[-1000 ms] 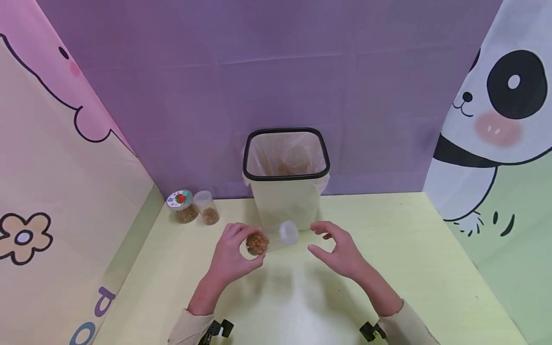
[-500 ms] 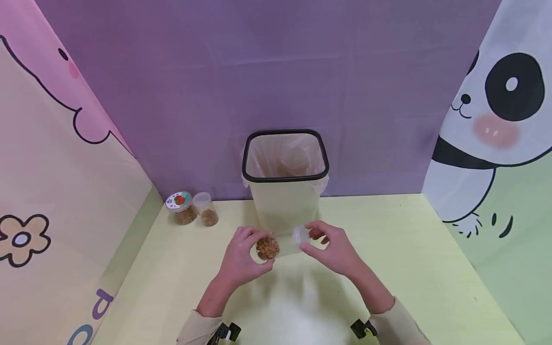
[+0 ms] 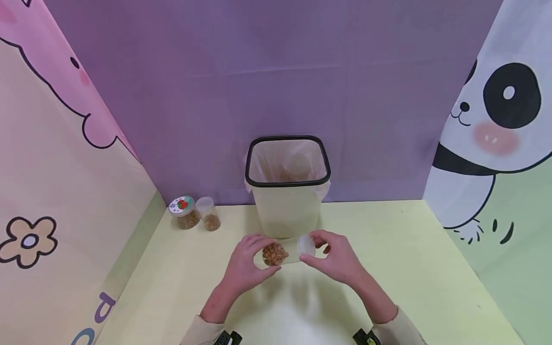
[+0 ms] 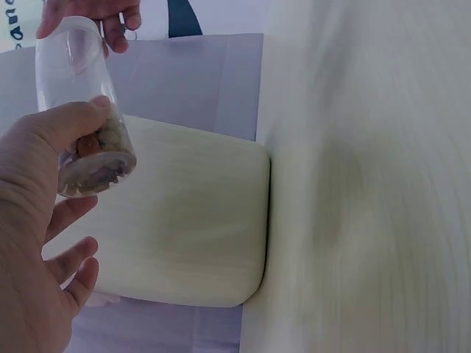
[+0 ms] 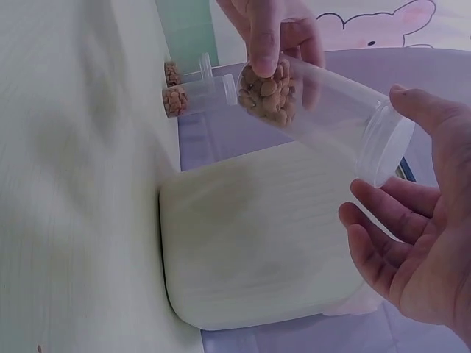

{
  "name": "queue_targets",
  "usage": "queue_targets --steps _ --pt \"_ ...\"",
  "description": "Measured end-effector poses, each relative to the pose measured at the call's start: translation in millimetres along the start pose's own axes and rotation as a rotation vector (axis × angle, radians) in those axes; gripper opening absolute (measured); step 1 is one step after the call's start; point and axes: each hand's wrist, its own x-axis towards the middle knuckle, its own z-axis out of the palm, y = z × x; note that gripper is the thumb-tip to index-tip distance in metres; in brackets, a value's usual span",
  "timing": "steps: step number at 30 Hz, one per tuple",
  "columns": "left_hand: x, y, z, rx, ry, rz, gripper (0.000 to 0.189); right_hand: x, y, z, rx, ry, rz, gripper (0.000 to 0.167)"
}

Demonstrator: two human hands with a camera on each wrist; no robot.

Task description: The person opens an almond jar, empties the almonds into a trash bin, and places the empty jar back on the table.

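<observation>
A clear plastic jar (image 3: 293,250) is held sideways above the table, in front of the bin. Brown pellets (image 5: 266,92) are gathered at its base end. My left hand (image 3: 246,268) grips that end, with the thumb across the jar's side in the left wrist view. At the other end, on the right, is a translucent lid (image 5: 390,151). My right hand (image 3: 338,258) pinches this lid between thumb and fingers. In the right wrist view the thumb lies on the lid's upper edge and the fingertips at its lower edge.
Behind the hands stands a pale bin (image 3: 284,211) with a black rim and a plastic liner. At the back left are a jar with a strawberry-printed lid (image 3: 182,205) and a smaller clear jar (image 3: 208,211), both part-filled with brown pieces. A purple backdrop (image 3: 194,96) rises behind.
The left hand has carried the jar rightward and slightly nearer. The right hand, apart from the jar a second ago, has closed in and taken hold of the lid. The view has tipped up slightly.
</observation>
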Motion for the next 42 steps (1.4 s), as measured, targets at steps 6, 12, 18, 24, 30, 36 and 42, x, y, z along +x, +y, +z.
queue_targets --steps 6,12,18,24,30,36,42 --pt "-2.9 -5.2 -4.2 -0.013 -0.065 -0.078 0.063 -1.7 1.6 -4.7 0.037 -0.01 -0.033 0.044" --pt "-4.6 -5.1 -2.8 -0.146 -0.177 -0.115 0.061 -4.4 9.4 -8.4 0.098 -0.054 -0.039 0.043" --pt "-13.1 -3.9 1.1 -0.268 -0.25 -0.192 0.062 -8.5 19.6 -5.7 0.175 -0.088 -0.036 0.042" --pt "-17.0 -4.5 1.7 -0.357 -0.238 -0.198 0.055 -11.1 20.0 -0.8 0.183 -0.087 -0.028 0.041" --pt "-20.0 -6.6 1.0 -0.304 -0.182 -0.175 0.057 -10.5 17.8 7.1 0.121 -0.07 0.096 0.034" --pt "-19.8 -3.3 0.1 -0.268 -0.198 -0.17 0.059 -9.1 16.0 11.8 0.112 -0.035 0.146 0.032" --pt "-17.3 0.9 0.8 -0.201 -0.221 -0.174 0.064 -8.3 14.6 12.4 0.164 -0.025 0.154 0.032"
